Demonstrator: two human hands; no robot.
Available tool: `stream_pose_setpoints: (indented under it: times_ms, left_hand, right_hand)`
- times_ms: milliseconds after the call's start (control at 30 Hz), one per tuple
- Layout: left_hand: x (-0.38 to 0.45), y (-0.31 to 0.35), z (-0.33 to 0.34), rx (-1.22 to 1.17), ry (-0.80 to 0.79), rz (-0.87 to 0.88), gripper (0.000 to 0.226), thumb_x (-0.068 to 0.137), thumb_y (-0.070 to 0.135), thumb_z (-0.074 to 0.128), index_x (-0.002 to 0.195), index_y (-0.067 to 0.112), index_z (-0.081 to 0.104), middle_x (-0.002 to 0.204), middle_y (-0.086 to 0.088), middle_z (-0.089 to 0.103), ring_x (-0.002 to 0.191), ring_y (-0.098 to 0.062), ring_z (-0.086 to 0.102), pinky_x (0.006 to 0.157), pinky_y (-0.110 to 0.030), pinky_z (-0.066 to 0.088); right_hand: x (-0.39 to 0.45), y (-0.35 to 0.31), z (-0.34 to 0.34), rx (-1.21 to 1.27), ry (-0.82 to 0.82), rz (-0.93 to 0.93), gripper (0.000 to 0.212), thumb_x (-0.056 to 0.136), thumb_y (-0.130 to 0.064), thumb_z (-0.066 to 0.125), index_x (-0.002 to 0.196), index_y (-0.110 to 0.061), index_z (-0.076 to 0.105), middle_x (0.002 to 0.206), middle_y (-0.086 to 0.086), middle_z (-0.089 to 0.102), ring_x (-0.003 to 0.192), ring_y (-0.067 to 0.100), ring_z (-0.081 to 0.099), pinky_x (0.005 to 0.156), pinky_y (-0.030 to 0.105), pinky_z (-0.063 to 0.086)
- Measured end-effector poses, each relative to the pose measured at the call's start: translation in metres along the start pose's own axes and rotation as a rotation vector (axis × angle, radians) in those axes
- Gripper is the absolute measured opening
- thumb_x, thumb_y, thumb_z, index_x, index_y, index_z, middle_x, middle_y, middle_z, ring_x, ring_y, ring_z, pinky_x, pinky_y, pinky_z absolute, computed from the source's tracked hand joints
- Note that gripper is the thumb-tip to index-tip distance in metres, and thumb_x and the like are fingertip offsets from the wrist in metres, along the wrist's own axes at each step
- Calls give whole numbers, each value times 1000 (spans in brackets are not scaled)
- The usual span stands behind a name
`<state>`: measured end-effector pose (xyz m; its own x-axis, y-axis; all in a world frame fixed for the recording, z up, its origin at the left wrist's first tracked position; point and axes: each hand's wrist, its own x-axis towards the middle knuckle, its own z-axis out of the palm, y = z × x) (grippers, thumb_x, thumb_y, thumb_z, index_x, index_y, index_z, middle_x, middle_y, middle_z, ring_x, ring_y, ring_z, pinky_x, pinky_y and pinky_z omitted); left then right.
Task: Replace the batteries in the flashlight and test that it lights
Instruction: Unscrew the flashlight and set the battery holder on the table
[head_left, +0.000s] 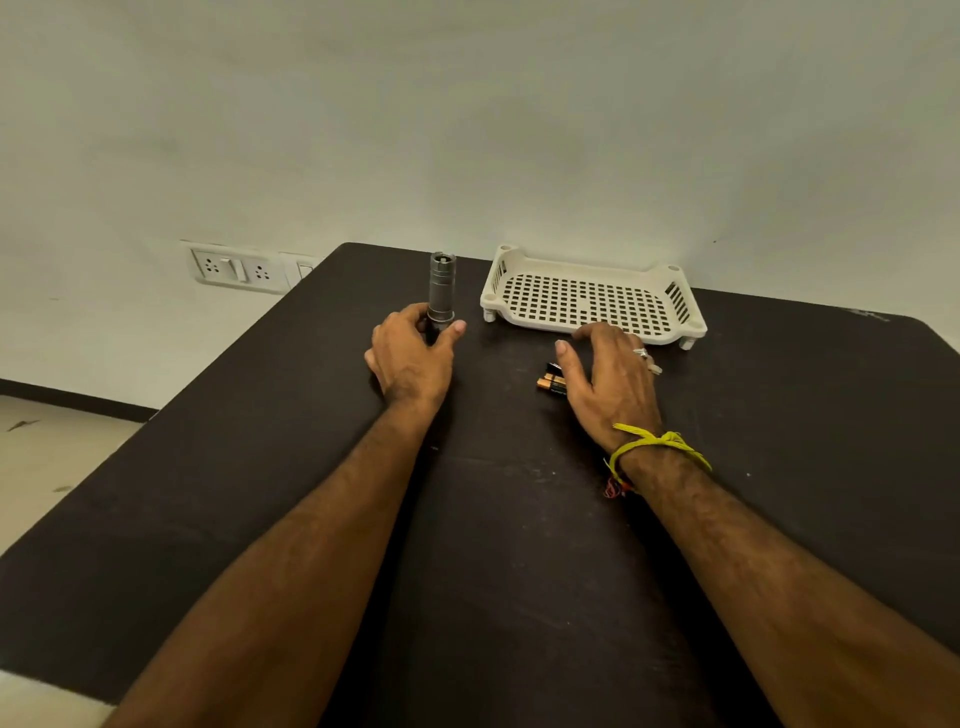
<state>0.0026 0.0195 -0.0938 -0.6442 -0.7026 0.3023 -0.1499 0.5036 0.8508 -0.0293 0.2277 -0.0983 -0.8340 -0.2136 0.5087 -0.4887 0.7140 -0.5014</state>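
I'm seeing the left hand gripping the flashlight, standing upright on the dark table. The right hand, fingers spread and relaxed, is resting over the batteries near the white tray.

Wall: we face a plain, pale wall that fills the upper half of our view.
Sockets: we see a white switch-and-socket plate low on the wall at left.
Table: we look down on a dark, matte tabletop set against the wall.
Floor: we glimpse light tiles at left below a dark skirting strip.
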Motion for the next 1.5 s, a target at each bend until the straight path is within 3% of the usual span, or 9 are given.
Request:
stream_pose_setpoints:
  times_ms: [200, 533, 700, 767, 900, 1033, 1133, 1233, 1500]
  left_hand:
    - [30, -1, 3, 76, -51, -32, 37, 85, 37, 77, 120, 25, 70, 118, 4, 72, 114, -15, 63, 100, -35, 29]
    - [64, -8, 18, 146, -86, -67, 41, 87, 38, 75, 125, 25, 66, 124, 2, 70, 120, -19, 59, 106, -40, 33]
    - [62, -7, 18, 171, -92, -73, 49, 86, 39, 75, 131, 24, 62, 129, 0, 67, 124, -21, 56, 107, -40, 33]
    - [56, -7, 15, 118, -54, -79, 64, 82, 39, 80, 138, 19, 56, 135, -3, 63, 131, -23, 51, 111, -42, 36]
    - [35, -5, 3, -18, 86, -91, 83, 73, 37, 87, 141, 15, 47, 141, -5, 54, 136, -25, 43, 113, -43, 39]
    - [0, 3, -11, -27, 202, 13, 58, 74, 31, 86, 124, 19, 59, 127, -1, 61, 124, -20, 51, 105, -40, 44]
    - [-25, 9, -13, -66, -108, 192, 25, 81, 27, 81, 104, 22, 73, 104, 7, 71, 98, -7, 64, 95, -33, 54]
    - [-41, 17, -6, 122, -496, 347, 23, 89, 31, 74, 111, 26, 75, 109, 9, 74, 101, -4, 65, 98, -31, 54]
    - [-41, 27, 7, 299, -579, 476, 25, 88, 40, 72, 112, 34, 73, 113, 11, 68, 110, -9, 54, 98, -36, 49]
  right_hand:
    - [2, 0, 2, -32, 15, 20, 28, 100, -37, 53, 111, -11, 60, 111, 8, 65, 110, 28, 55, 95, 47, 46]
    - [3, 2, -1, 38, 83, 111, 19, 101, -29, 53, 105, -13, 61, 104, 6, 64, 106, 23, 56, 92, 43, 47]
    - [6, 6, 0, 138, 116, 188, 13, 92, -10, 58, 104, -14, 64, 102, 5, 66, 101, 21, 61, 90, 36, 50]
    - [7, 6, -3, 233, 151, 260, 14, 90, -6, 60, 100, -14, 66, 98, 3, 69, 93, 19, 64, 87, 34, 55]
    - [9, 7, -8, 374, 205, 382, 12, 88, -5, 64, 94, -15, 67, 88, -2, 67, 81, 10, 63, 64, 0, 43]
    - [8, 8, -8, 401, 144, 384, 9, 87, -13, 72, 90, -21, 71, 84, -12, 67, 77, -1, 62, 73, 10, 48]
    - [6, 11, -11, 496, 99, 403, 10, 84, -15, 78, 86, -25, 75, 88, -12, 72, 87, 5, 68, 83, 21, 53]
    - [2, 14, -16, 590, 35, 388, 12, 84, -11, 79, 88, -22, 77, 92, -6, 75, 85, 2, 68, 83, 19, 53]
    - [1, 19, -15, 435, -108, 233, 14, 85, -16, 79, 95, -27, 80, 110, -7, 72, 105, 9, 66, 99, 35, 53]
